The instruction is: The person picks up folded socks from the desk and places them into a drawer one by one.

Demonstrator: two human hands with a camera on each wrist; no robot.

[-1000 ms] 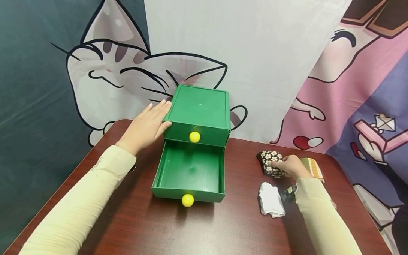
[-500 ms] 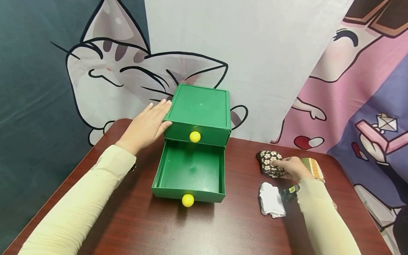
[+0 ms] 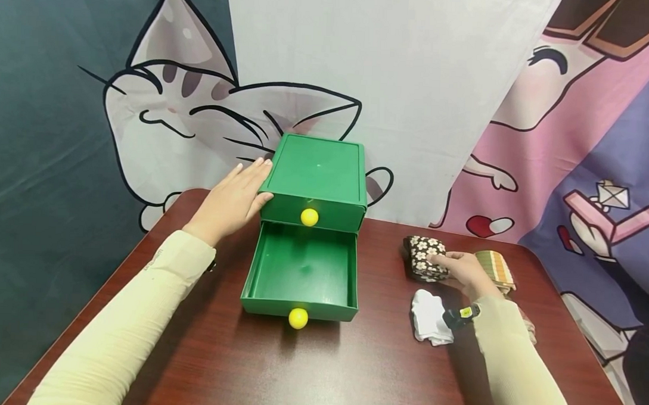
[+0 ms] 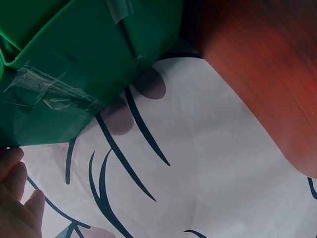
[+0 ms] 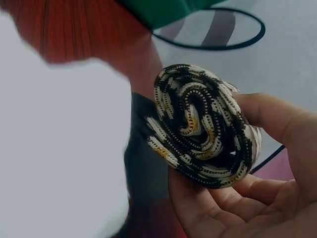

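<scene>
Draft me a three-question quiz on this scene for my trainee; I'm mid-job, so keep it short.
1. What does the person's right hand hold?
A) a folded white cloth
B) a rolled black knit bundle with white flowers
C) a green-and-orange striped cloth bundle

2. True or false: the lower rectangular green drawer stands open.

3. Fill in: in the head view, the person's left hand is at the ____ side of the boxy green cabinet.

Key: 1. B; 2. True; 3. left
</scene>
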